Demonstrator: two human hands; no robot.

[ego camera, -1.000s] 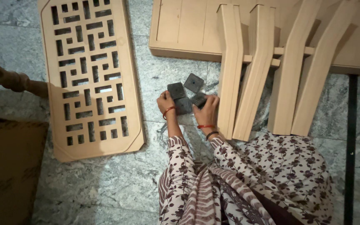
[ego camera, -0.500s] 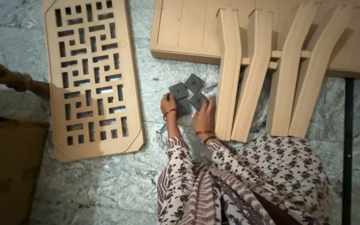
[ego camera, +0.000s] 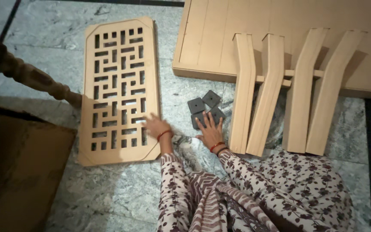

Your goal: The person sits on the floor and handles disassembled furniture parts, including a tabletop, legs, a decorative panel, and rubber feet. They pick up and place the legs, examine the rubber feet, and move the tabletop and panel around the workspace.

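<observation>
The left hand lies flat, fingers spread and gripping nothing, on the near right edge of the lattice panel. The right hand rests open too, its fingertips on the nearest of the dark square pads, holding none of them.

To slide the panel well, I judge the palm should press evenly on a solid bar between the cut-outs, not on the thin strips, which look as if they could flex or snap. Keeping it flat on the stone floor would spare its edges. The pads would be easiest to pick up one at a time by an edge, since they lie close together and partly overlap.

The panel is a pale wooden board with clipped corners, pierced by rows of short slots. It lies left of the hands, running far to near. The four pads are dark grey, flat and square, clustered just left of the four curved wooden legs, which lean against a large flat board at the far right.
</observation>
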